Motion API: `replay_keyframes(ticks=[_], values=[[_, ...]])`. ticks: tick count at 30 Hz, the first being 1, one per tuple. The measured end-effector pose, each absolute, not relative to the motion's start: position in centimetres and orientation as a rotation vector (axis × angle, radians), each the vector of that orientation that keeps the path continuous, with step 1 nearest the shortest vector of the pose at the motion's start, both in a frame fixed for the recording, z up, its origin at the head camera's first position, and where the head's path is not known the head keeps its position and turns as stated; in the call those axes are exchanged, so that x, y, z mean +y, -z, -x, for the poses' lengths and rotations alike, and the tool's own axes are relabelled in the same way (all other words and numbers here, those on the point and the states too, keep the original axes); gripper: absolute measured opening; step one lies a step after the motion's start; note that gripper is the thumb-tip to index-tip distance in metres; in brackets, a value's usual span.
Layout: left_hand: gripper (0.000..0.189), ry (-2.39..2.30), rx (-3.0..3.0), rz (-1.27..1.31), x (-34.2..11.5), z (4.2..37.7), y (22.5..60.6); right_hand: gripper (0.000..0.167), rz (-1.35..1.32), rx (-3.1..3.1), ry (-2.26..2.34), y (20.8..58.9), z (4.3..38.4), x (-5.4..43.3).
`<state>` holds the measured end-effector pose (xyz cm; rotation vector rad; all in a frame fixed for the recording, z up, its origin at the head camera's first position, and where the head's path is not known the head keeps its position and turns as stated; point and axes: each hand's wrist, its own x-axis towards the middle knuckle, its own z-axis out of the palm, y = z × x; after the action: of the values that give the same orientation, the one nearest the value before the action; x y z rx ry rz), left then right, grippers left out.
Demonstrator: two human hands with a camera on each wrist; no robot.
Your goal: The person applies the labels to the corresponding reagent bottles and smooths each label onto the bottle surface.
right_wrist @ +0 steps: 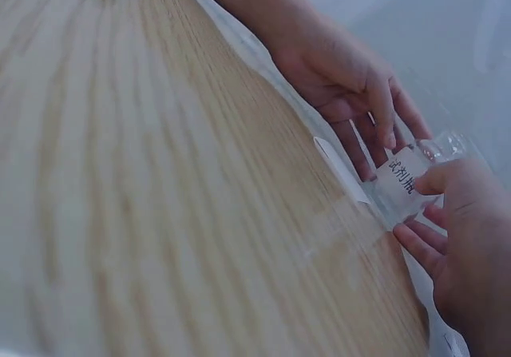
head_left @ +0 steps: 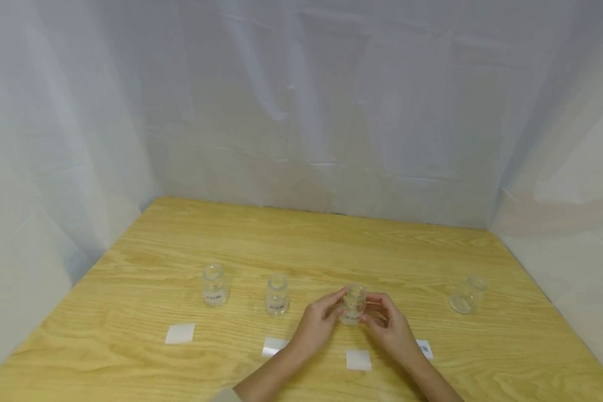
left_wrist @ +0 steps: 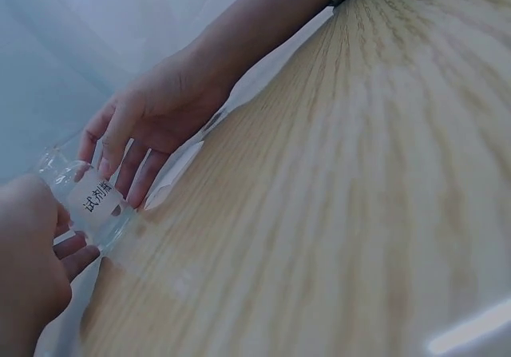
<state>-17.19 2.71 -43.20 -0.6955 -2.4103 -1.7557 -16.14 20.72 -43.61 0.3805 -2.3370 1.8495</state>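
Note:
A small clear glass reagent bottle stands upright between my two hands, a white label with dark handwritten characters on its side. From the left, my left hand holds it with thumb and fingers at its wall. My right hand grips the other side, its thumb by the label's edge. Both wrist views show the label between the thumbs. The bottle's base is close at the wooden tabletop.
Two labelled glass bottles, one at far left and one nearer, stand on the wooden table. An unlabelled-looking glass vessel is at right. White cards lie in front, one bearing print, partly behind my right forearm. White sheeting surrounds the table.

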Motion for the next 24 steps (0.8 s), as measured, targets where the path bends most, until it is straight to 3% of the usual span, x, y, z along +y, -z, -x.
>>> replay_keyframes(ticks=[9,24], values=[[0.059,1.648,-2.413,0.713,3.1,17.0,43.5,0.057,-0.56,-2.315,-1.658,44.6,16.5,20.4],[0.047,1.706,-2.34,0.756,2.8,17.1,43.6,0.044,-0.545,-2.318,-1.661,44.7,16.5,20.8]])
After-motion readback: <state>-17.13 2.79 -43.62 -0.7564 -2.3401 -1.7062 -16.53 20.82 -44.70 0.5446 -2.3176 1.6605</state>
